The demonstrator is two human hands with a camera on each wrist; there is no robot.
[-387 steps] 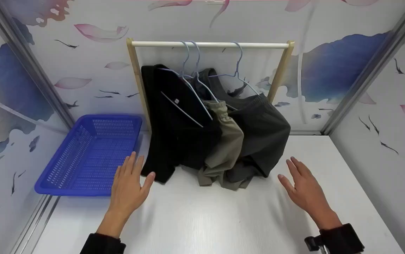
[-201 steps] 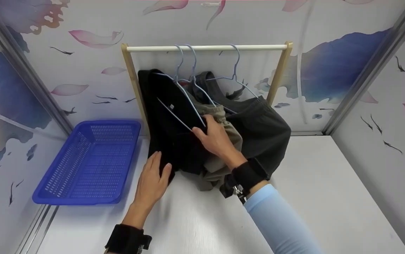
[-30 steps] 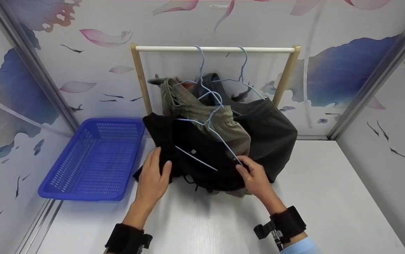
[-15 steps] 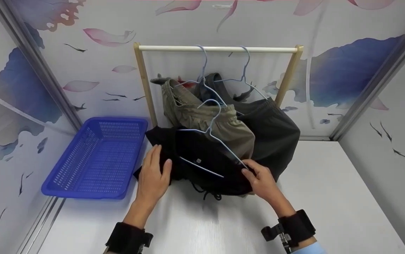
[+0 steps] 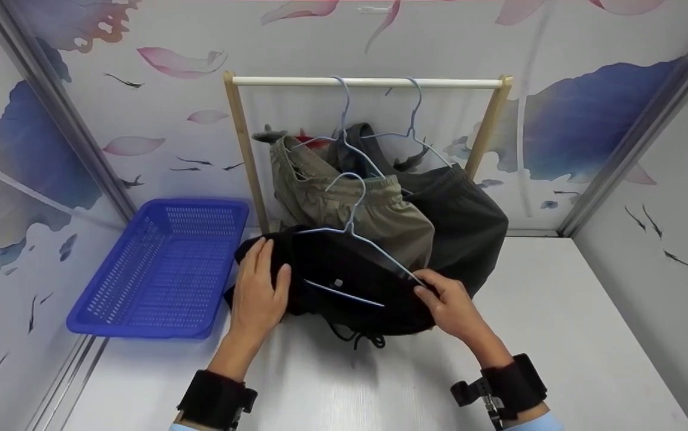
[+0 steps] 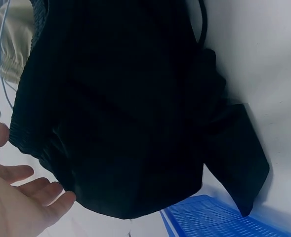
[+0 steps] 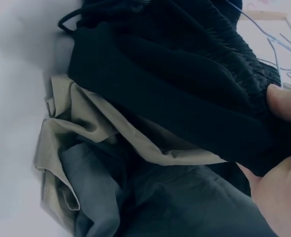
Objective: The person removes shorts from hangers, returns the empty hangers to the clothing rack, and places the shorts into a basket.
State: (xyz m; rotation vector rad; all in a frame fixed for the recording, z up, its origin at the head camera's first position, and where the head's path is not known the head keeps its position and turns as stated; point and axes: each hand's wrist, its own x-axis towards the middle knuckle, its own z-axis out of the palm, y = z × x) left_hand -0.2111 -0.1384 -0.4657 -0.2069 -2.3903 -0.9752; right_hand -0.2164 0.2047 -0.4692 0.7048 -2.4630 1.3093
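Note:
Black drawstring pants [image 5: 344, 320] with an elastic waistband hang from a light blue wire hanger [image 5: 387, 254], whose hook is off the rail. At their right end, my right hand [image 5: 454, 305] pinches the waistband together with the hanger's arm; the right wrist view shows the thumb on the gathered waistband [image 7: 234, 54]. My left hand [image 5: 258, 293] lies against the left end of the pants with its fingers extended. In the left wrist view, its fingertips [image 6: 63, 200] are right at the cloth's edge. Olive pants [image 5: 373, 209] and dark grey pants [image 5: 463, 215] hang behind on hangers.
A clothes rack with a white rail [image 5: 296, 81] and wooden legs [image 5: 486, 129] stands at the back. An empty blue plastic basket [image 5: 158, 287] sits left of it on the white table [image 5: 559, 323]. Printed wall panels [image 5: 589, 120] enclose the sides and back.
The black pants and their hanger came off the rail after the 6.7-second-old frame. Over the last second they moved down and toward me, the right hand shifting down and right with them.

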